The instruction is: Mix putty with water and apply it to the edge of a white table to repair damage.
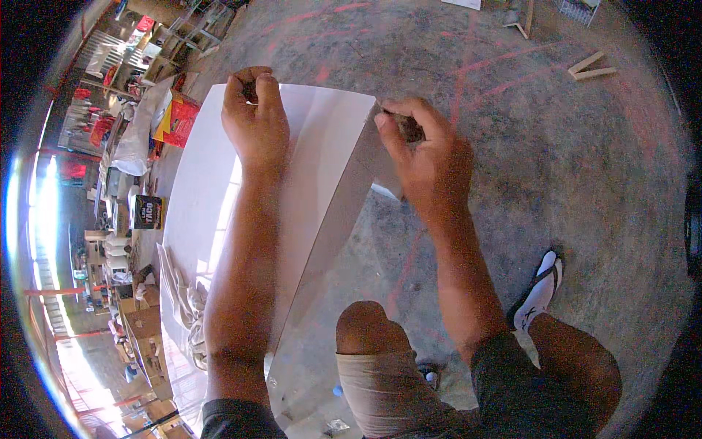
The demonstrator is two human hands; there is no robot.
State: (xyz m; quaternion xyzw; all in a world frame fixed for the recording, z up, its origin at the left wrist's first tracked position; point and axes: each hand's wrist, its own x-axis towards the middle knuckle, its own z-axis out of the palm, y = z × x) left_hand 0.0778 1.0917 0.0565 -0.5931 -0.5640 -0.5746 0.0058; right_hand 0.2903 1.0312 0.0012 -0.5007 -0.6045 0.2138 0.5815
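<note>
Left hand (254,113) presses down at the far edge of the white panel (205,197), fingers curled together. Right hand (424,157) pinches the top corner of the clear film (329,241) peeling off the panel's right edge, over concrete floor (570,183).
</note>
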